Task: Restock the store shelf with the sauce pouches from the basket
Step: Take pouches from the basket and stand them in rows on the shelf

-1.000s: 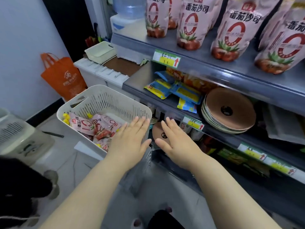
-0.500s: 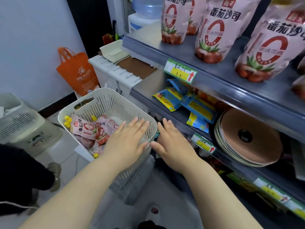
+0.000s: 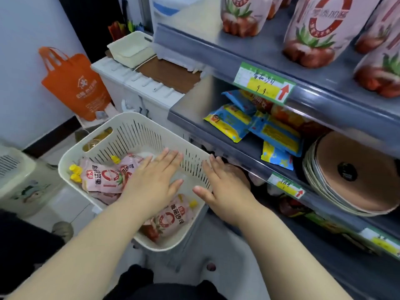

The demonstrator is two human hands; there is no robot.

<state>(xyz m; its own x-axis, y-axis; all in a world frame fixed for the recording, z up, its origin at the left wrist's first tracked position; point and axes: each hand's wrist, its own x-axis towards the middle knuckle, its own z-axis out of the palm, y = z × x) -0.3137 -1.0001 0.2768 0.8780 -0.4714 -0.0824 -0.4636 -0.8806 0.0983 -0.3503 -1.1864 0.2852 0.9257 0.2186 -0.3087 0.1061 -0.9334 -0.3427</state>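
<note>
Pouches: pink yellow-capped sauce pouches (image 3: 101, 178) in cream slotted plastic basket (image 3: 138, 135), some under left hand (image 3: 151, 182).
Left grip: wide, flat, holding nothing.
Right grip: right hand (image 3: 227, 191) wide at basket rim; contact unclear.
Shelf: grey metal shelf (image 3: 259, 48); standing pouches (image 3: 313, 35) cropped above.

Pretty clearly a small shop: grey metal shelves (image 3: 268, 48) with handwritten price tags (image 3: 263, 84) clipped along the edges, rows of identical sauce pouches (image 3: 318, 31) up top, snack packets (image 3: 229, 122) underneath.

Even, soft indoor light; faint shadows; wide-angle bending at edges; slight blur.
</note>
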